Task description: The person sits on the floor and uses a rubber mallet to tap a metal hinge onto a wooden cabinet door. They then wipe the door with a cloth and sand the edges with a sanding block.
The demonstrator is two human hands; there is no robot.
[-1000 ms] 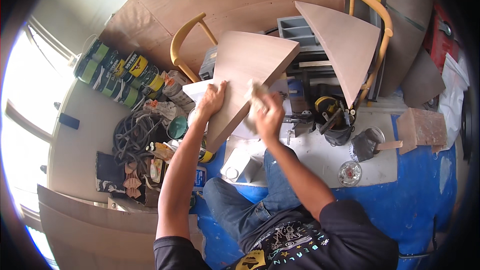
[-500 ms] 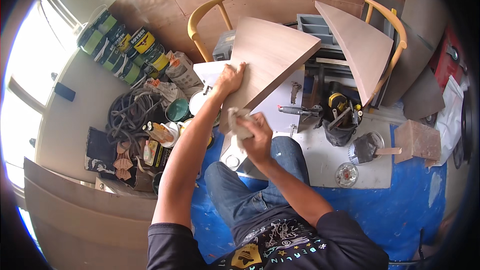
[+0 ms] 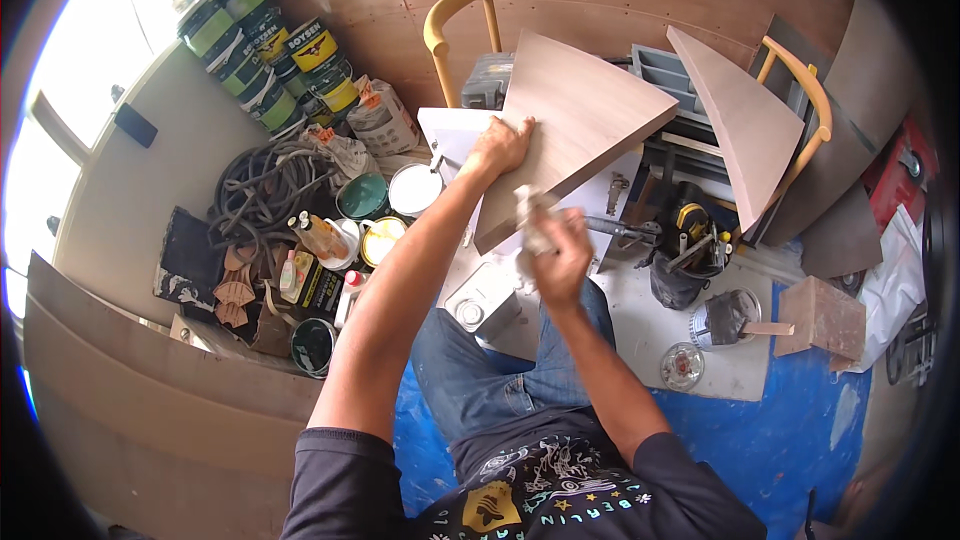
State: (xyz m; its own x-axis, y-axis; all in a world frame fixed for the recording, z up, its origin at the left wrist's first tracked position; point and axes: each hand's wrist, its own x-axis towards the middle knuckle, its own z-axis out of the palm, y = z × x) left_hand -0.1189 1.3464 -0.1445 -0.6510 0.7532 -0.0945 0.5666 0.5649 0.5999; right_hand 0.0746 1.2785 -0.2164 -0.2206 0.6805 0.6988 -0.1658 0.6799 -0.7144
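Observation:
My left hand (image 3: 500, 148) grips the top face of a pale wood-grain triangular board (image 3: 590, 110), near its left edge, which tilts over a white panel (image 3: 445, 130). My right hand (image 3: 560, 260) is closed on a crumpled pale cloth (image 3: 532, 215), held at the board's lower edge. Just below lie a white rectangular can (image 3: 478, 305) and my jeans-clad legs. A tool with a dark handle (image 3: 630, 232) shows partly behind my right hand.
Stacked paint buckets (image 3: 250, 50), coiled hose (image 3: 255, 190) and open pots (image 3: 365, 195) crowd the left. Chairs (image 3: 435, 20), another triangular board (image 3: 735, 120), a tool bag (image 3: 675, 270), a glass bowl (image 3: 682, 365) and a box (image 3: 822, 318) surround the work. Blue sheeting (image 3: 760, 450) covers the floor.
My right hand and cloth moved down-left along the board's edge, then back rightward and up. My left hand still holds the board. The view has shifted, so surroundings sit differently.

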